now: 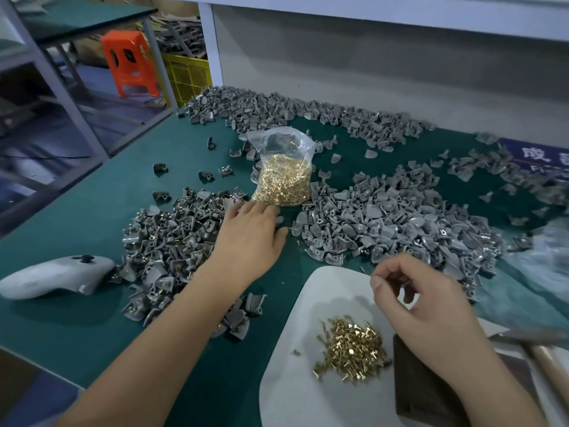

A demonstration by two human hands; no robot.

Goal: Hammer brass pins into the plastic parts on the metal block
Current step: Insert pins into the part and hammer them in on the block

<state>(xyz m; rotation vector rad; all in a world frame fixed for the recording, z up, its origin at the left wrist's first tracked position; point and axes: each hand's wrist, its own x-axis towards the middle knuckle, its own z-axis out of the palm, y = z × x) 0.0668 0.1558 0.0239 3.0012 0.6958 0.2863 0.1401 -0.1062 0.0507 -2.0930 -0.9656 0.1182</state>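
My left hand (249,232) lies flat, palm down, with straight fingers touching the right edge of a heap of grey plastic parts (166,241), many with brass pins in them. My right hand (425,303) hovers over a white pad (295,392), its fingers curled, thumb and fingertips pinching what looks like a small brass pin. Loose brass pins (351,346) lie heaped on the pad. The dark metal block (421,392) sits at the lower right, partly under my right forearm. A hammer (551,362) with a wooden handle lies just right of the block.
A clear bag of brass pins (283,177) stands beyond my left hand. A larger pile of grey parts (385,223) spreads to the right and another (277,109) along the back. A white controller (52,275) lies at the left on the green mat (92,192).
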